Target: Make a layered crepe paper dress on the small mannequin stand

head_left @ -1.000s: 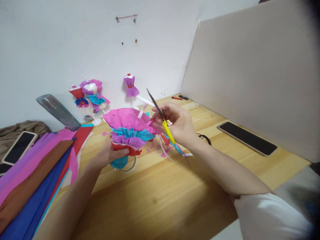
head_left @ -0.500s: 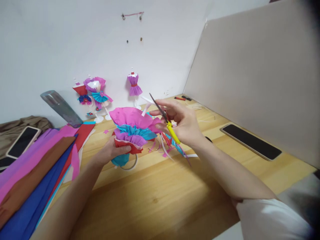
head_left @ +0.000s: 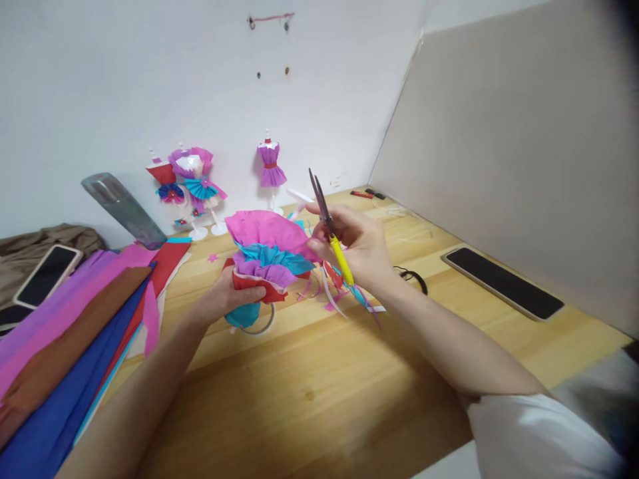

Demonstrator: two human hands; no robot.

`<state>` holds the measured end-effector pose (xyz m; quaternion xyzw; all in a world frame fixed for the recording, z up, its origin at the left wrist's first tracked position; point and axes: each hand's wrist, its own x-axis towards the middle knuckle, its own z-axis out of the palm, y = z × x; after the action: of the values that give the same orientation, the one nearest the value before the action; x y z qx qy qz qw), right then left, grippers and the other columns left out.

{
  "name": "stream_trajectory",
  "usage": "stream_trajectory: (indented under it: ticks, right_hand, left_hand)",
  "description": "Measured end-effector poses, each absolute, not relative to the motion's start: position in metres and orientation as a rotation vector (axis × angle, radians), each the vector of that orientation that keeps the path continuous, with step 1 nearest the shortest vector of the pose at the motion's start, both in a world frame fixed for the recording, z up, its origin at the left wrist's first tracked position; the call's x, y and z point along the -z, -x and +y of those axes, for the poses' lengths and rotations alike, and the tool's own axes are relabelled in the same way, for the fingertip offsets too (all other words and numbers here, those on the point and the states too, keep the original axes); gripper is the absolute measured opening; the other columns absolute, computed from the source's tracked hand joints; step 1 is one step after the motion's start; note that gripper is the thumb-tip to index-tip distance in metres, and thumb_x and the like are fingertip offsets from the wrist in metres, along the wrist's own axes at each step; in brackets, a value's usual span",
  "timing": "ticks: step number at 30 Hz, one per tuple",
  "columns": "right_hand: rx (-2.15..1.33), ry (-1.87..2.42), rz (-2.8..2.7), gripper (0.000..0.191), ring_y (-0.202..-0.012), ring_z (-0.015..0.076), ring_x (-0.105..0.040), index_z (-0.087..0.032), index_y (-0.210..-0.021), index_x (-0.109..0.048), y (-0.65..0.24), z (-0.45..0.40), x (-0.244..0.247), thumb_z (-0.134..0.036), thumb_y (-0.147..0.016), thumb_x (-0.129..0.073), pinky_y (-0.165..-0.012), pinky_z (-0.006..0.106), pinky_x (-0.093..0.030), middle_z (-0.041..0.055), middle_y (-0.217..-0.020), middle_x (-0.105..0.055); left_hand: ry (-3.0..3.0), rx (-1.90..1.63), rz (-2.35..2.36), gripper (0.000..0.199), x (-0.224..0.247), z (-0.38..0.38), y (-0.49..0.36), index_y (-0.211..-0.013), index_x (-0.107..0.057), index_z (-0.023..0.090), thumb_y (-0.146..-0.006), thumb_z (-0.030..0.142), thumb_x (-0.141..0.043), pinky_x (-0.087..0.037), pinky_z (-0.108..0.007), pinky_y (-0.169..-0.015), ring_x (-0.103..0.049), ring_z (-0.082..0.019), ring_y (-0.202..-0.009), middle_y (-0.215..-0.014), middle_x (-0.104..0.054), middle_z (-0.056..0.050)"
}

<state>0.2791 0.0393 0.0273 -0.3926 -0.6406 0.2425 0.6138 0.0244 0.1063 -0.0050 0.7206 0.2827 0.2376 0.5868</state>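
Observation:
Layered crepe paper (head_left: 269, 233) in pink, blue, purple and red is gathered into ruffles. My left hand (head_left: 227, 295) grips it at its lower red layer, thumb on top. My right hand (head_left: 357, 243) holds yellow-handled scissors (head_left: 341, 259), blades pointing up and slightly parted, beside the right end of the pink layer. The right fingertips are partly hidden behind the scissors. A ring-shaped roll (head_left: 272, 321) and a blue paper piece (head_left: 243, 315) show below my left hand.
Long crepe sheets (head_left: 74, 332) cover the left side. Small dressed mannequins (head_left: 200, 186) and a slanted bottle (head_left: 124, 209) stand behind. Paper scraps (head_left: 359, 296) lie under my right hand; a dark phone-like slab (head_left: 504, 283) is at right.
The scissors have turned more upright and their blades now show apart. My right hand has shifted slightly. The camera view has moved a little.

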Motion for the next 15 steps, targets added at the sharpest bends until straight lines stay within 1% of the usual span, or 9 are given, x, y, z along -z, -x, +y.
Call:
stream_trajectory:
  ticks: [2,5,7,10,12,15]
  right_hand:
    - [-0.550,0.903,-1.452,0.053,-0.086,0.0248,-0.070,-0.029,-0.121,-0.072,-0.2778,0.0418,-0.0250,-0.064,-0.082,-0.080,-0.080,0.046,-0.063,0.0060,-0.094,-0.071]
    - [-0.480,0.929,-1.435,0.049,-0.078,0.0223,-0.067,-0.029,-0.119,-0.073,-0.2784,0.0428,-0.0230,-0.061,-0.083,-0.080,-0.072,0.042,-0.062,0.0047,-0.090,-0.071]
    - [-0.386,0.963,-1.442,0.043,-0.073,0.0214,-0.066,-0.030,-0.121,-0.072,-0.2801,0.0427,-0.0220,-0.055,-0.087,-0.078,-0.066,0.040,-0.059,0.0040,-0.088,-0.071]
    - [-0.175,0.968,-1.512,0.036,-0.071,0.0208,-0.065,-0.031,-0.128,-0.071,-0.2833,0.0431,-0.0200,-0.041,-0.093,-0.071,-0.062,0.038,-0.056,0.0024,-0.085,-0.070]
    - [-0.033,0.917,-1.572,0.039,-0.071,0.0195,-0.065,-0.033,-0.133,-0.069,-0.2850,0.0437,-0.0187,-0.033,-0.094,-0.068,-0.062,0.036,-0.056,0.0018,-0.088,-0.073]
    - [0.094,0.874,-1.627,0.042,-0.076,0.0192,-0.070,-0.034,-0.135,-0.069,-0.2864,0.0439,-0.0181,-0.028,-0.094,-0.067,-0.066,0.036,-0.059,0.0025,-0.100,-0.078]
  left_hand:
    - [-1.689,-0.538,0.686,0.042,0.0057,0.1067,-0.0233,-0.096,-0.086,0.017,-0.074,0.053,-0.088,-0.061,-0.035,-0.085,-0.076,-0.025,-0.092,-0.102,-0.083,-0.012]
    - [-1.716,-0.535,0.721,0.041,0.0050,0.1073,-0.0224,-0.094,-0.087,0.018,-0.074,0.053,-0.087,-0.060,-0.032,-0.078,-0.074,-0.023,-0.084,-0.096,-0.083,-0.011]
    - [-1.723,-0.527,0.704,0.038,0.0035,0.1072,-0.0233,-0.091,-0.087,0.018,-0.074,0.052,-0.088,-0.060,-0.032,-0.076,-0.074,-0.023,-0.082,-0.094,-0.083,-0.010]
    - [-1.707,-0.512,0.644,0.039,0.0015,0.1068,-0.0254,-0.089,-0.087,0.016,-0.073,0.051,-0.090,-0.061,-0.034,-0.080,-0.075,-0.026,-0.087,-0.096,-0.083,-0.012]
    - [-1.696,-0.492,0.623,0.041,0.0018,0.1070,-0.0258,-0.090,-0.087,0.016,-0.073,0.053,-0.089,-0.061,-0.035,-0.081,-0.075,-0.027,-0.088,-0.096,-0.083,-0.012]
    - [-1.707,-0.462,0.618,0.045,0.0052,0.1085,-0.0236,-0.094,-0.087,0.015,-0.075,0.056,-0.088,-0.061,-0.035,-0.082,-0.076,-0.027,-0.089,-0.097,-0.083,-0.013]
